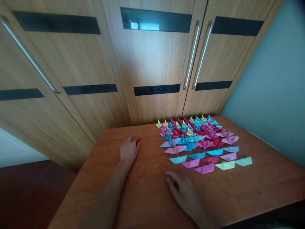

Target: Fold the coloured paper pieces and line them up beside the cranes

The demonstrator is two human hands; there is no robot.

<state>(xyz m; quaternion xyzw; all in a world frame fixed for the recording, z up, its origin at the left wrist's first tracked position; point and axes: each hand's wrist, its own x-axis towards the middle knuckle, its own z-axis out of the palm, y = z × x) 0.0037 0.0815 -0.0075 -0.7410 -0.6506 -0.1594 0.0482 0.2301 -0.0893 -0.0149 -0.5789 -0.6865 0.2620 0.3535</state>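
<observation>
My left hand [130, 149] rests on the left part of the table, its fingers closed on a small red piece of folded paper [138, 140]. Only a red tip of that paper shows past the thumb and fingers; the rest is hidden. Nearer the front edge, my right hand [181, 188] lies on the tabletop, loosely curved, with a gap between thumb and forefinger and nothing visible in it. Just beyond it are several flat folded paper pieces, among them a magenta one [205, 169] and a turquoise one [178, 159].
Rows of colourful origami cranes [190, 146] stand behind the flat pieces, towards the back right of the brown wooden table [147, 190]. A wooden wardrobe [154, 63] with metal handles borders the back. To the right is a pale blue wall [274, 95].
</observation>
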